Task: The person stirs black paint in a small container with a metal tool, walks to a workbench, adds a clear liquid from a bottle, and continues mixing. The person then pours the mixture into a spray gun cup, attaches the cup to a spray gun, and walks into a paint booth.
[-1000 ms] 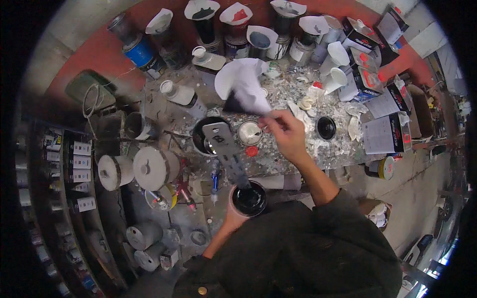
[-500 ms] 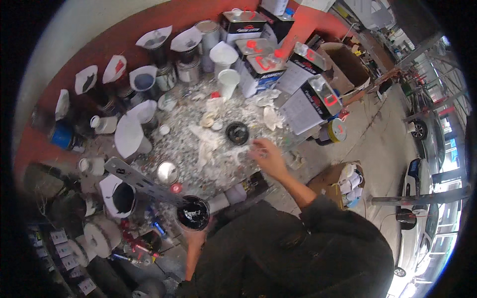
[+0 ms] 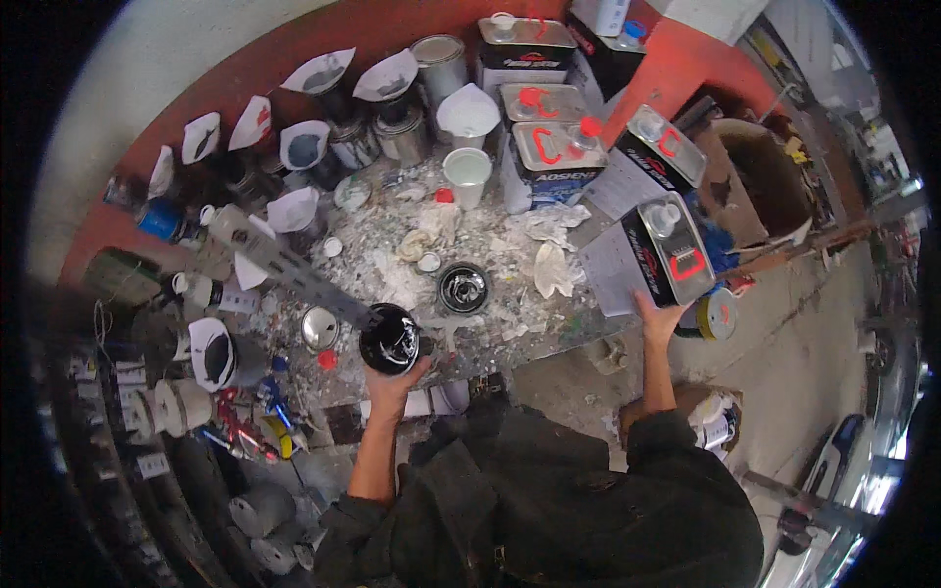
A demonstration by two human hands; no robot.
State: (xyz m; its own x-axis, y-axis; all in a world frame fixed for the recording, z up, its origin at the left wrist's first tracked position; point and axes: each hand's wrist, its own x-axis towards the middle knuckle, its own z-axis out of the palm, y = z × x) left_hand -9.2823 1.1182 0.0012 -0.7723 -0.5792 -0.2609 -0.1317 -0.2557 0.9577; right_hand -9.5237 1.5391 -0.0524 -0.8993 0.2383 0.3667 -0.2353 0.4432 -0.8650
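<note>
1. Right hand (image 3: 662, 312): at the near lower edge of a can (image 3: 669, 250), touching it; whether the fingers grip firmly, cannot tell.
2. Can: just beyond the right hand, at the right end of the surface (image 3: 515, 284); the lid's long side runs near to far, white cap at the far end, red handle nearer. Right hand nearer; left hand well apart.
3. Left hand (image 3: 390, 387): clamped around a cup (image 3: 388, 343) of dark liquid.
4. Strip (image 3: 299, 265), long, flat: stands in the cup, slanting far left.
5. Surface: paint-spattered; round black dish (image 3: 463, 288) between cup and can.
6. Room: red wall (image 3: 240, 88) behind, concrete floor (image 3: 784, 323) right.
</note>
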